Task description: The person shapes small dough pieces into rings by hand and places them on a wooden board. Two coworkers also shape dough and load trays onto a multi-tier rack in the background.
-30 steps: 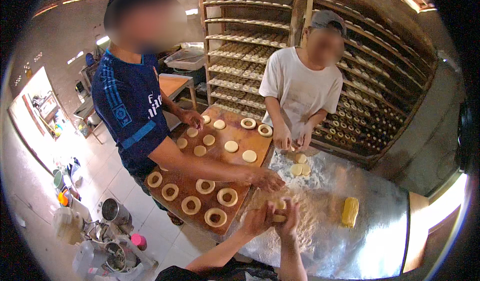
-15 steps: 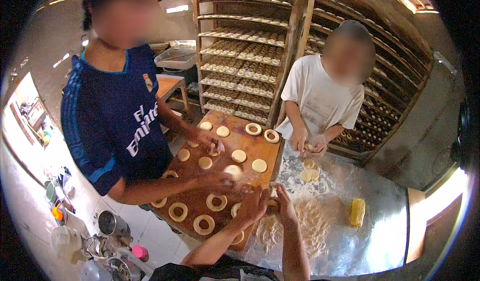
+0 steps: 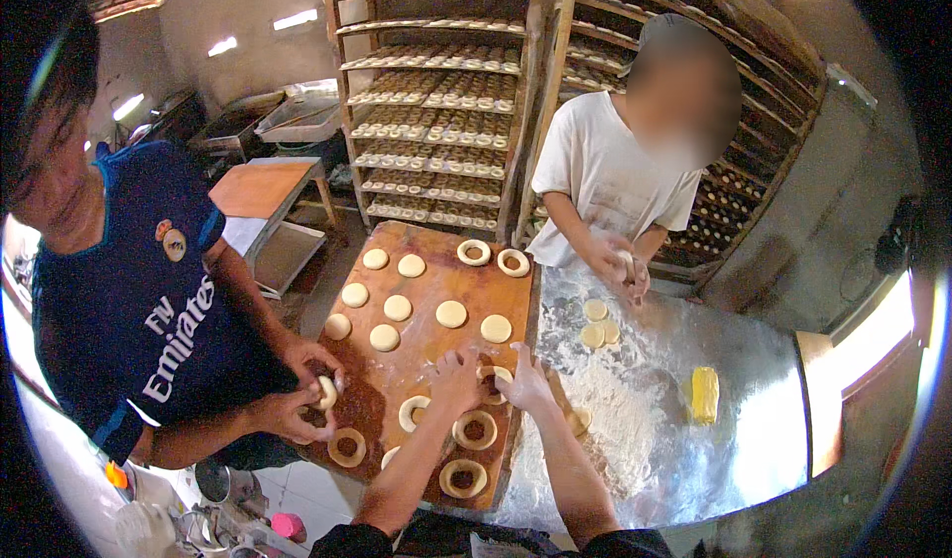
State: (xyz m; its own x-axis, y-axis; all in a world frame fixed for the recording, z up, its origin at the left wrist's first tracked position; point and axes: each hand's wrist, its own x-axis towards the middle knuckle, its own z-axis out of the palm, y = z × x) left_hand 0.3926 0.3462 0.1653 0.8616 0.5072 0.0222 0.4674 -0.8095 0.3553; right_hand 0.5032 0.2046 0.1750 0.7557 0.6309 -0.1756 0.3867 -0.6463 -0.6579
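Between my two hands a pale dough ring (image 3: 495,386) is at the right side of a brown wooden board (image 3: 436,285). My left hand (image 3: 456,383) grips its left rim, fingers partly hidden. On the right rim are the thumb and fingers of my right hand (image 3: 527,379). Whether the ring rests fully on the board I cannot tell. Nearer me lie more dough rings, one just below my left hand (image 3: 475,430) and another at the front (image 3: 462,479). Farther up are several flat dough discs (image 3: 451,314) and two rings (image 3: 474,252).
At left, a person in a dark blue shirt (image 3: 149,290) holds a dough ring (image 3: 327,392). Across the floured metal table (image 3: 744,360), a person in a white shirt (image 3: 620,171) handles dough. Dough discs (image 3: 594,334), loose flour (image 3: 615,414) and a yellow block (image 3: 704,395) lie there. Racks (image 3: 436,112) stand behind.
My hands have moved apart, now on both sides of a ring over the board. The left person's hands have left the board and hold a ring. The view has shifted.
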